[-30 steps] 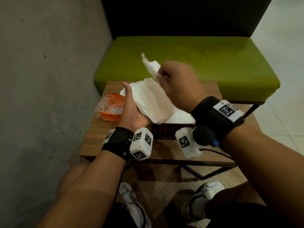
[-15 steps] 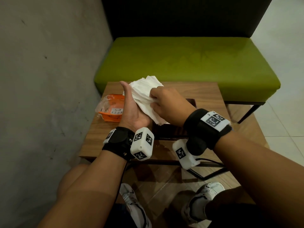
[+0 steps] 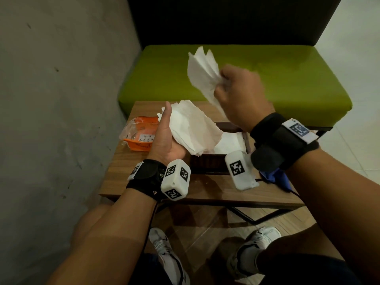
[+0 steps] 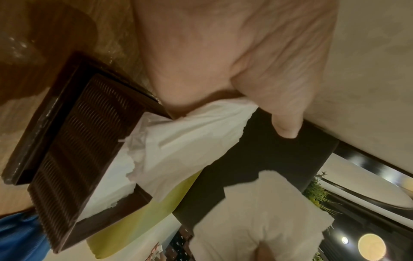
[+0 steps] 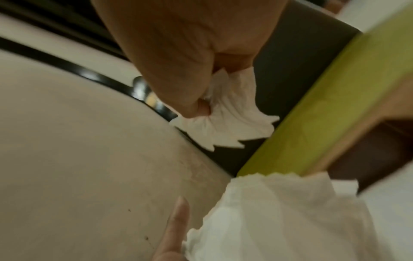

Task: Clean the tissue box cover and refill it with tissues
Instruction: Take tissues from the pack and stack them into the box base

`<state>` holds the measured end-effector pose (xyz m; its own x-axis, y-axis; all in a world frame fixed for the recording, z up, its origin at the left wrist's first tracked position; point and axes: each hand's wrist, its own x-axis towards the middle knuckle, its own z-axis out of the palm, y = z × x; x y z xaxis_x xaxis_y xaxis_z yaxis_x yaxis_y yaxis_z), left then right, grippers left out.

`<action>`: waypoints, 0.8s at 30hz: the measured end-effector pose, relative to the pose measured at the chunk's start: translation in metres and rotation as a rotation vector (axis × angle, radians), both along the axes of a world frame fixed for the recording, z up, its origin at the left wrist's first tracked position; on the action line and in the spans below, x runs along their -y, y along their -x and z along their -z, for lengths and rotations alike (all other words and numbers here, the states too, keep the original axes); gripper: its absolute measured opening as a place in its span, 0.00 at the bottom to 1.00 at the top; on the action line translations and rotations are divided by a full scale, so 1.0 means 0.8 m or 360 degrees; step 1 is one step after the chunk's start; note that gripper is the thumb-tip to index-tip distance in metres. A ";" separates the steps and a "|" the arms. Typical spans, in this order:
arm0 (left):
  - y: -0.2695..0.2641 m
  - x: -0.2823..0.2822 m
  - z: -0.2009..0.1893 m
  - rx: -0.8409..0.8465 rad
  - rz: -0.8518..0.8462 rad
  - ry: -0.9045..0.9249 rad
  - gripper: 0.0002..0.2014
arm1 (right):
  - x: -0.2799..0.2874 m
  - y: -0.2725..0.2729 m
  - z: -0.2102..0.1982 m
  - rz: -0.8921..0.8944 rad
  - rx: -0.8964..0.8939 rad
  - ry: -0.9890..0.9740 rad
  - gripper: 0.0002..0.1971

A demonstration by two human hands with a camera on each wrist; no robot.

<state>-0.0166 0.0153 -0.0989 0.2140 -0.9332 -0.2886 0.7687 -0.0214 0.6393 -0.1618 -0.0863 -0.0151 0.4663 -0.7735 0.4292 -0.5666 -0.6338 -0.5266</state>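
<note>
A lounge or café seating corner — a lime-green padded bench (image 3: 236,83), low wooden tabletop (image 3: 127,171) on metal legs (image 3: 244,217), bare concrete wall (image 3: 61,103), pale tiled floor (image 3: 358,58).

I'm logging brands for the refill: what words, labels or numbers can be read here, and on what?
On the orange tissue packet: a white label and script lettering, too blurred to read.
On the white blocks at the wrists: black-and-white square codes, no words.
No text can be read.
</note>
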 end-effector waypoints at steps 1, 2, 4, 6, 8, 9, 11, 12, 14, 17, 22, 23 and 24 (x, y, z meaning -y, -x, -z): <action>0.000 0.000 -0.001 -0.0008 -0.0026 -0.0015 0.32 | -0.001 -0.001 -0.003 0.0014 -0.0005 0.0101 0.06; 0.001 0.001 -0.001 -0.0018 -0.0055 -0.0029 0.31 | -0.004 -0.003 -0.004 0.0011 -0.0043 0.0185 0.06; 0.003 0.003 -0.002 -0.0026 -0.0118 -0.0051 0.32 | -0.018 -0.009 0.002 -0.0052 -0.0205 0.0258 0.07; 0.003 0.007 -0.002 -0.0008 -0.0160 -0.0054 0.34 | -0.034 -0.017 0.022 -0.0192 -0.0425 0.0215 0.03; 0.005 0.010 -0.004 -0.0024 -0.0192 -0.0085 0.33 | -0.047 -0.024 0.044 -0.0346 -0.0641 0.0114 0.05; 0.004 0.011 -0.004 -0.0042 -0.0192 -0.0097 0.33 | -0.052 -0.026 0.053 -0.0407 -0.0686 0.0050 0.06; 0.003 0.013 -0.005 -0.0055 -0.0196 -0.0112 0.35 | -0.056 -0.026 0.059 -0.0446 -0.0639 -0.0021 0.04; 0.001 0.013 -0.004 -0.0057 -0.0213 -0.0120 0.36 | -0.056 -0.025 0.059 -0.0447 -0.0587 -0.0020 0.02; -0.001 0.013 -0.001 -0.0069 -0.0230 -0.0119 0.38 | -0.054 -0.023 0.056 -0.0438 -0.0497 0.0000 0.05; -0.001 0.017 -0.001 -0.0056 -0.0218 -0.0104 0.39 | -0.054 -0.023 0.055 -0.0464 -0.0453 -0.0037 0.06; 0.002 0.019 -0.002 -0.0048 -0.0240 -0.0090 0.44 | -0.051 -0.020 0.061 -0.0473 -0.0410 -0.0145 0.12; 0.002 0.018 -0.002 -0.0053 -0.0263 -0.0082 0.45 | -0.049 -0.018 0.061 -0.0468 -0.0395 -0.0157 0.11; 0.002 0.016 -0.002 -0.0056 -0.0262 -0.0075 0.46 | -0.047 -0.017 0.061 -0.0462 -0.0384 -0.0181 0.11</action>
<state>-0.0182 0.0022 -0.0975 0.3519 -0.8716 -0.3414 0.7861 0.0771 0.6133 -0.1484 -0.0488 -0.0642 0.7495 -0.6311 0.1999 -0.4885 -0.7311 -0.4763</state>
